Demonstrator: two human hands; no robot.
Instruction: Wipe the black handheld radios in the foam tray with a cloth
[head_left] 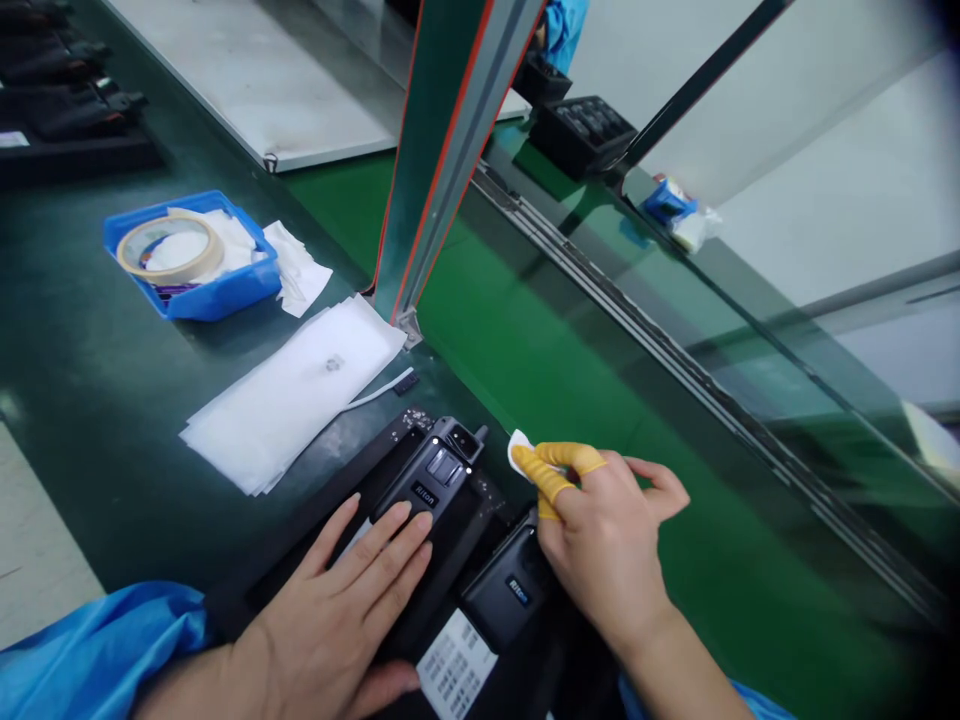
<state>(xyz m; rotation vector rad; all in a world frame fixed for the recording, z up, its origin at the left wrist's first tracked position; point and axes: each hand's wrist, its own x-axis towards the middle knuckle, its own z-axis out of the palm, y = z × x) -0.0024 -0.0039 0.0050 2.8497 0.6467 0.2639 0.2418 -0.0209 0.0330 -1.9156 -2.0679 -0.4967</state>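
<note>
My left hand (352, 590) lies flat with fingers stretched out on a black handheld device (433, 475) that rests in a black tray (337, 500). A second black device (510, 592) with a white label lies beside it, under my right hand. My right hand (600, 530) wears yellow finger cots on thumb and forefinger and pinches a small white wipe (519, 450) just to the right of the first device's top end.
A stack of white sheets (292, 395) lies on the dark green mat. A blue bin (196, 258) with a tape roll and wipes stands at the left. A slanted metal post (442, 150) rises behind. Black trays (581, 130) stand at the far side, dark devices (60, 100) at top left.
</note>
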